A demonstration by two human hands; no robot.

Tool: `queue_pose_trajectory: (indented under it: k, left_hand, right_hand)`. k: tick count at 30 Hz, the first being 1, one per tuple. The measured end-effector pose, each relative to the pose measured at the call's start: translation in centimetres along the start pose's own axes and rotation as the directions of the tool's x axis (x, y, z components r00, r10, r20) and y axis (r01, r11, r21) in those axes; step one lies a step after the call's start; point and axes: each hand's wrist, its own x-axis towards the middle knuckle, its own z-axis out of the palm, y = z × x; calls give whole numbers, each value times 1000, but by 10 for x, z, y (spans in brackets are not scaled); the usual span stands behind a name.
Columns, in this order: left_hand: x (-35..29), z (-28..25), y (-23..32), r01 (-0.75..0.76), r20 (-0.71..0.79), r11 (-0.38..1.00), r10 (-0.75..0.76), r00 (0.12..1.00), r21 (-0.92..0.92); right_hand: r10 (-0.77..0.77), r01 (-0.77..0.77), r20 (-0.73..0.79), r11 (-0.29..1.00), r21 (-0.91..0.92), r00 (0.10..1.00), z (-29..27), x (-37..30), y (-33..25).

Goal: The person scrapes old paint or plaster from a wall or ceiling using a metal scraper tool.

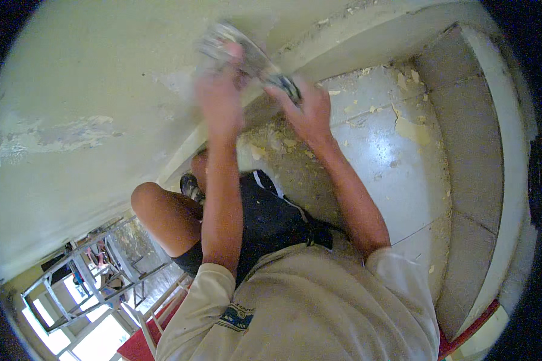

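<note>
A flat-bladed scraper (pixel 256 59) with a grey, smeared blade and a dark handle is held up by the pale wall, blurred by motion. My right hand (pixel 310 111) is closed around its handle. At the blade end, my left hand (pixel 221 96) grips it, the thumb lying over the blade; the other fingers are smeared. Close behind, the wall (pixel 132 78) carries whitish patches. Whether the blade touches the wall cannot be made out.
Flakes of paint (pixel 412 129) litter the grey tiled floor (pixel 367 162). A raised ledge (pixel 355 42) runs along the wall's foot, and a tiled step (pixel 470 150) curves round the right. A metal frame (pixel 96 277) stands at lower left, near something red (pixel 141 343).
</note>
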Motion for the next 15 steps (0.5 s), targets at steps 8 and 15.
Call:
queue_pose_trajectory:
  k: [8, 15]
  left_hand:
    - [-3, -10, -1, 243, 60, 938, -235, 970, -247]
    - [-5, 2, 5, 139, 84, 989, -142, 986, 40]
  right_hand:
    - [209, -250, 178, 934, 255, 962, 28, -26, 2]
    - [443, -617, 443, 664, 422, 779, 28, -22, 3]
